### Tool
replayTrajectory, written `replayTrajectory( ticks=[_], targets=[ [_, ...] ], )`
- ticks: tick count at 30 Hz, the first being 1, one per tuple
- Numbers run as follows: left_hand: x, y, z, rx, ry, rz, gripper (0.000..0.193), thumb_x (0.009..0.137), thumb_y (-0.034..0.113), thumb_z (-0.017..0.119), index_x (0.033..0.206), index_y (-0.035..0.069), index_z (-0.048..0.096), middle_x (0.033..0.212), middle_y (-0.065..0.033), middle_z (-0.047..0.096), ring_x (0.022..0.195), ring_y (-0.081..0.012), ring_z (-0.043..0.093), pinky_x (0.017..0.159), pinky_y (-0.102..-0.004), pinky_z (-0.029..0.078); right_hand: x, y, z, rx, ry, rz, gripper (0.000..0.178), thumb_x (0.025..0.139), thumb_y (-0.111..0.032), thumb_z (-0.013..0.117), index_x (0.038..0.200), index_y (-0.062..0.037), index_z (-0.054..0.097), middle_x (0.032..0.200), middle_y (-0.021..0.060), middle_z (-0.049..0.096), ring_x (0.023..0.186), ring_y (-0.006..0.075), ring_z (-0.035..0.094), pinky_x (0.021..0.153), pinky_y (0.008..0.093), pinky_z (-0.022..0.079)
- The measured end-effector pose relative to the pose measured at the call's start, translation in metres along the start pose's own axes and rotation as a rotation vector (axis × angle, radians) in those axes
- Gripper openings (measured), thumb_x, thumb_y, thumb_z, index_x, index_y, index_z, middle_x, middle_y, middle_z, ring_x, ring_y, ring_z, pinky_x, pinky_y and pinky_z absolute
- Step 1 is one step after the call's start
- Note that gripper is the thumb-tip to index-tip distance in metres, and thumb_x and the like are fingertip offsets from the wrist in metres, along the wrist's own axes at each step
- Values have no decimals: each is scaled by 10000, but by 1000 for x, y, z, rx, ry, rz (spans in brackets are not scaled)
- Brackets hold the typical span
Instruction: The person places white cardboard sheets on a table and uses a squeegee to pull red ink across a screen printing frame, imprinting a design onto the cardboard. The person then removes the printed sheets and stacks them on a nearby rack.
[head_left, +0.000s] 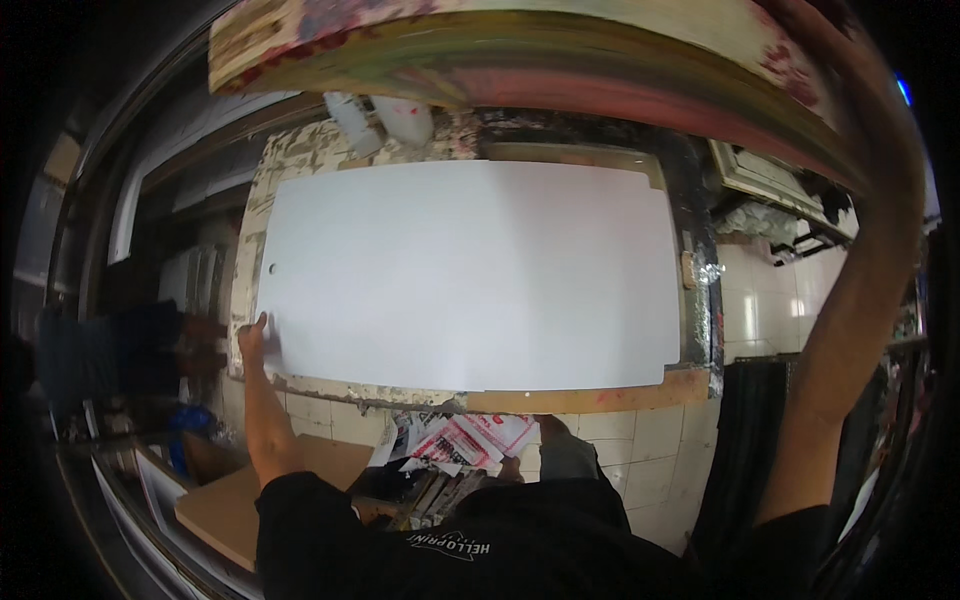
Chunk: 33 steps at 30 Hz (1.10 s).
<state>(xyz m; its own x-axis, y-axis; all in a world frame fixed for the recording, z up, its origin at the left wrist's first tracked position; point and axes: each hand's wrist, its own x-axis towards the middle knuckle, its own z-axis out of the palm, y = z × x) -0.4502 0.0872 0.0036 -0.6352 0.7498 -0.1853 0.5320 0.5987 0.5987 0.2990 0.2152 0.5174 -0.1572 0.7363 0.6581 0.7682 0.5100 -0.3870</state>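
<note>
A large white sheet point(440, 280) with notched right corners and a small hole near its left edge lies flat on a worn, paint-stained worktable point(262, 205). At the sheet's lower left edge is my left hand point(252, 338), its thumb at the rim and the other fingers mostly hidden. Above the table's far side a long paint-smeared screen frame point(560, 60) is tilted up. My right arm reaches up along the right side, and my right hand point(815, 35) is closed at the frame's upper right part, dark and partly cut by the picture's rim.
Two whitish containers point(405, 118) stand at the table's far left. Beneath the near edge are printed papers point(475, 440) and a brown board point(250, 500). Racks point(180, 170) and a person in dark clothing point(120, 350) are on the left. White tiles point(770, 300) show at right.
</note>
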Motion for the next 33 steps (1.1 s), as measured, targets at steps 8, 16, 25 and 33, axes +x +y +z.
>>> replayTrajectory(
  ticks=[8, 16, 25, 33],
  targets=[
    [-11, 28, 16, -241, 71, -232, 700, 813, 459, 800, 1100, -167, 676, 1066, -253, 704, 1053, -313, 622, 929, -437, 473, 3, -1, -10, 137, -235, -139, 350, 899, -297, 796, 1023, 30, 764, 889, 126, 748, 805, 176, 672, 753, 305, 546],
    [-16, 20, 28, 78, 136, -167, 673, 795, 562, 789, 1042, -60, 715, 943, -189, 694, 889, -295, 619, 876, -451, 470, 9, 17, -16, 109, -258, -171, 392, 896, -344, 785, 997, 34, 768, 809, 85, 737, 731, 152, 643, 681, 294, 516],
    [-232, 120, 119, -706, 679, -289, 853, 920, 325, 755, 1561, 0, 297, 1573, -205, 372, 1414, -365, 392, 1149, -508, 341, -2, 20, -25, 124, -328, -160, 407, 895, -349, 769, 983, 47, 751, 778, 67, 722, 715, 138, 622, 662, 305, 493],
    [-319, 194, 139, -1476, 232, -559, 622, 954, 257, 698, 1448, -9, 429, 1470, -142, 468, 1291, -276, 481, 1132, -455, 328, -18, 71, -18, 105, -307, -6, 714, 914, -481, 744, 1364, 36, 545, 1269, 160, 612, 1211, 236, 582, 1058, 327, 442]
  ],
)
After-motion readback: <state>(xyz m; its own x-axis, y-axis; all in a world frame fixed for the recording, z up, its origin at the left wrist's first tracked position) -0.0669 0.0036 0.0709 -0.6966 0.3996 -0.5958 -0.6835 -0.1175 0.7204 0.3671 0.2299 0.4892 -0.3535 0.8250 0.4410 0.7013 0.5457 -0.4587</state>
